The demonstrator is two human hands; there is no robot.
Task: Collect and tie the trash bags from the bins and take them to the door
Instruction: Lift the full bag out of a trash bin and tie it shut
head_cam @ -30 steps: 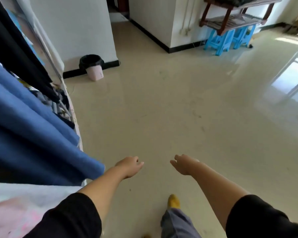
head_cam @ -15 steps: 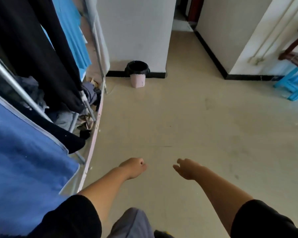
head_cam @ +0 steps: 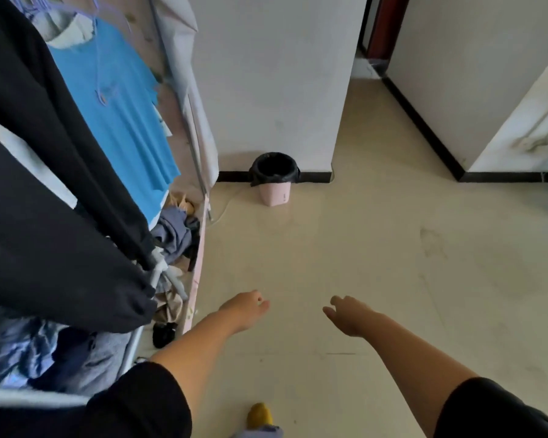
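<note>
A small pink bin (head_cam: 275,192) stands on the floor against a white wall ahead of me. A black trash bag (head_cam: 274,169) lines it, folded over the rim. My left hand (head_cam: 246,308) and my right hand (head_cam: 348,314) reach forward low over the floor, well short of the bin. Both hold nothing, and their fingers hang loosely curled.
An open wardrobe rack (head_cam: 190,147) with hanging dark and blue clothes fills the left side, with crumpled clothes (head_cam: 174,235) at its base. A corridor (head_cam: 370,99) leads off past the wall corner on the right. My yellow shoe (head_cam: 259,414) shows at the bottom.
I have walked closer and turned toward the bin, which now sits larger and near the centre. Both hands stay empty and held forward.
</note>
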